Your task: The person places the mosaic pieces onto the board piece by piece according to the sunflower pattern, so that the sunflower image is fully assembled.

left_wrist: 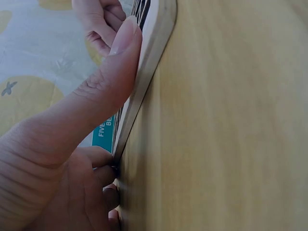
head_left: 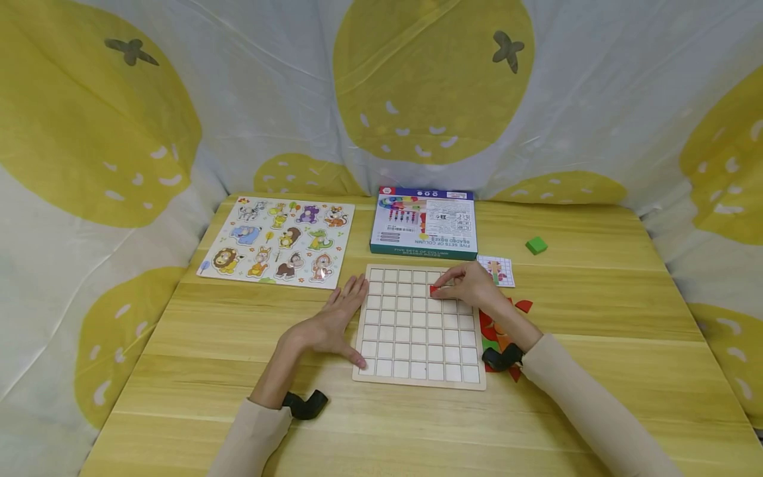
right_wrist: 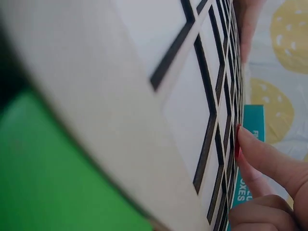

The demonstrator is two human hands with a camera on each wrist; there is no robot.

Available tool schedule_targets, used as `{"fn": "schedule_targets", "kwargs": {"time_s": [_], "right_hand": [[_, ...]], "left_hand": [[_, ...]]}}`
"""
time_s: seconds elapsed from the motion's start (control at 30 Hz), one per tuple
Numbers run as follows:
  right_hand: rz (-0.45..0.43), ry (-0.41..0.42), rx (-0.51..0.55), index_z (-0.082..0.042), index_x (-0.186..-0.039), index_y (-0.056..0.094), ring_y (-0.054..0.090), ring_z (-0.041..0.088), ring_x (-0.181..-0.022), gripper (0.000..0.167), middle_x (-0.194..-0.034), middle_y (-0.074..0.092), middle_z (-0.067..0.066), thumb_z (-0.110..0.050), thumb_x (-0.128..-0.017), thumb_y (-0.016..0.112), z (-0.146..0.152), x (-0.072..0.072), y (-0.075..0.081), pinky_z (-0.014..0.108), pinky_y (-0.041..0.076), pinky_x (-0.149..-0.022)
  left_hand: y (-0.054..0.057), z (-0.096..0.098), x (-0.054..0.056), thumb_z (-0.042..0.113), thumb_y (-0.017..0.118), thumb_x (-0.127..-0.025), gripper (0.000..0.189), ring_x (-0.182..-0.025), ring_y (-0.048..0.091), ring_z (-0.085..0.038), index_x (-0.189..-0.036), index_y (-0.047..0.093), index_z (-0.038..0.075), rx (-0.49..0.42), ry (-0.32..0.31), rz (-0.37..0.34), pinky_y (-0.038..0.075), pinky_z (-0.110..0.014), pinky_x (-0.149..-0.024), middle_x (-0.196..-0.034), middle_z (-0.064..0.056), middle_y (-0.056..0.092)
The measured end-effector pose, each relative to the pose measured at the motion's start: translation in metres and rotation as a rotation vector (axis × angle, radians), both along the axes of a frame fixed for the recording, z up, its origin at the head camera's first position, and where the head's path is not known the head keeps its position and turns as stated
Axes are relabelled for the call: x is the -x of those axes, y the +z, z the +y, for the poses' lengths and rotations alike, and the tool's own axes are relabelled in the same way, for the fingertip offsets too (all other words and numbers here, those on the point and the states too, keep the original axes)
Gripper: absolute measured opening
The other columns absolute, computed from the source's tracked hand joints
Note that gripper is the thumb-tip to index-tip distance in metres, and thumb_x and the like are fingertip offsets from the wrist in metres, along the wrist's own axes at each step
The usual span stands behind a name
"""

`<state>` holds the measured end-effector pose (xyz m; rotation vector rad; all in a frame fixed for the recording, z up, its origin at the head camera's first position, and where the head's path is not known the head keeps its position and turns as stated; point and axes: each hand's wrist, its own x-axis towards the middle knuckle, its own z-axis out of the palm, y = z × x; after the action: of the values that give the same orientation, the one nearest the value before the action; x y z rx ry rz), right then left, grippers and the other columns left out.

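Note:
A wooden grid board (head_left: 417, 382) with white square cells lies in the middle of the table. Along its left edge rests my left hand (head_left: 326, 328), fingers spread, the thumb at the near left corner; the left wrist view has this thumb (left_wrist: 108, 77) against the board's rim. Over the far right part of the grid, my right hand (head_left: 475, 286) pinches a small red piece (head_left: 433, 291) between thumb and fingertips. In the right wrist view the red piece (right_wrist: 237, 142) is low against the cells; whether it sits inside one, I cannot tell.
Several red, orange and green pieces (head_left: 490, 331) lie beside the board's right edge, partly under my right forearm. A pattern card (head_left: 504, 272) lies behind them. Farther back are a bead-set box (head_left: 423, 232), an animal puzzle (head_left: 277, 242) and a green block (head_left: 536, 245).

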<state>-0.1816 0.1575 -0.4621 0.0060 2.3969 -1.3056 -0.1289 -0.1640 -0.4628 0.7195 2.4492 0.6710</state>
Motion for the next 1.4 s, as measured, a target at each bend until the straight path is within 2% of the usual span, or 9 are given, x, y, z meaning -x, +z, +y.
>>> {"fn": "schedule_targets", "kwargs": {"time_s": [0.23,0.63,0.77,0.9,1.0,1.07,1.23,1.3,1.4], "right_hand": [[-0.047,-0.016,0.036,-0.011,-0.102,0.084,0.028,0.014,-0.053,0.022,-0.053,0.036,-0.005,-0.022,-0.083,0.088,0.003,0.002,-0.003,0.027,0.021,-0.052],[0.008,-0.02,0.009,-0.01,-0.094,0.085,0.031,0.014,-0.054,0.017,-0.058,0.059,0.006,-0.02,-0.082,0.089,0.003,-0.001,-0.001,0.026,0.021,-0.051],[-0.006,0.006,0.059,-0.009,-0.099,0.084,0.051,0.007,-0.068,0.021,-0.08,0.074,0.0,-0.022,-0.084,0.088,0.01,0.001,-0.001,0.022,0.036,-0.056],[-0.049,0.005,0.108,-0.012,-0.109,0.083,0.047,0.006,-0.071,0.028,-0.075,0.064,-0.01,-0.029,-0.087,0.085,0.026,0.0,0.003,0.024,0.039,-0.061],[-0.064,-0.012,0.104,-0.013,-0.114,0.081,0.031,0.014,-0.062,0.033,-0.06,0.04,-0.007,-0.032,-0.088,0.084,0.041,-0.002,0.006,0.028,0.029,-0.056],[-0.06,-0.008,0.09,-0.012,-0.116,0.08,0.032,0.013,-0.06,0.035,-0.059,0.035,-0.007,-0.033,-0.089,0.083,0.052,-0.005,0.006,0.027,0.029,-0.055],[-0.048,0.002,0.05,-0.008,-0.119,0.079,0.048,0.009,-0.073,0.039,-0.071,0.067,-0.009,-0.033,-0.09,0.082,0.079,-0.017,0.006,0.022,0.037,-0.06],[-0.051,-0.006,0.035,-0.007,-0.12,0.078,0.048,0.01,-0.072,0.04,-0.07,0.066,-0.009,-0.033,-0.09,0.082,0.088,-0.021,0.006,0.023,0.036,-0.06],[-0.044,-0.013,0.021,-0.004,-0.122,0.077,0.038,0.01,-0.063,0.041,-0.06,0.046,-0.009,-0.03,-0.091,0.081,0.1,-0.026,0.004,0.027,0.029,-0.055]], "left_hand": [[0.0,0.001,0.0,0.049,0.097,-0.062,0.154,-0.162,-0.016,-0.033,-0.165,-0.008,0.002,0.001,0.0,-0.005,-0.007,-0.056,-0.132,-0.173,-0.013,-0.017],[0.002,0.002,0.002,0.047,0.097,-0.063,0.153,-0.161,-0.016,-0.034,-0.164,-0.008,0.001,0.0,-0.005,-0.002,-0.006,-0.057,-0.132,-0.173,-0.015,-0.017],[0.002,0.001,0.002,0.047,0.097,-0.063,0.153,-0.161,-0.016,-0.034,-0.164,-0.008,0.001,-0.009,-0.007,-0.001,-0.006,-0.057,-0.132,-0.173,-0.016,-0.017],[0.001,0.0,0.003,0.047,0.097,-0.064,0.153,-0.161,-0.016,-0.035,-0.164,-0.008,0.0,-0.017,-0.007,0.0,-0.006,-0.057,-0.131,-0.173,-0.016,-0.016],[0.001,-0.001,0.003,0.048,0.097,-0.064,0.152,-0.161,-0.016,-0.035,-0.164,-0.008,0.0,-0.016,-0.007,0.002,-0.006,-0.057,-0.131,-0.173,-0.016,-0.016],[0.0,-0.001,0.002,0.048,0.097,-0.064,0.152,-0.161,-0.016,-0.035,-0.164,-0.007,-0.001,-0.015,-0.009,0.004,-0.006,-0.057,-0.132,-0.173,-0.016,-0.016],[0.0,-0.001,0.002,0.049,0.096,-0.064,0.152,-0.161,-0.016,-0.035,-0.164,-0.008,0.0,-0.017,-0.011,0.002,-0.006,-0.057,-0.132,-0.173,-0.016,-0.016],[-0.001,-0.001,0.002,0.049,0.096,-0.064,0.153,-0.161,-0.016,-0.035,-0.164,-0.008,0.0,-0.016,-0.011,0.004,-0.006,-0.057,-0.132,-0.173,-0.016,-0.016],[-0.001,-0.001,0.001,0.049,0.096,-0.064,0.153,-0.161,-0.016,-0.035,-0.164,-0.008,0.0,-0.018,-0.011,0.004,-0.006,-0.057,-0.132,-0.173,-0.016,-0.016]]}}
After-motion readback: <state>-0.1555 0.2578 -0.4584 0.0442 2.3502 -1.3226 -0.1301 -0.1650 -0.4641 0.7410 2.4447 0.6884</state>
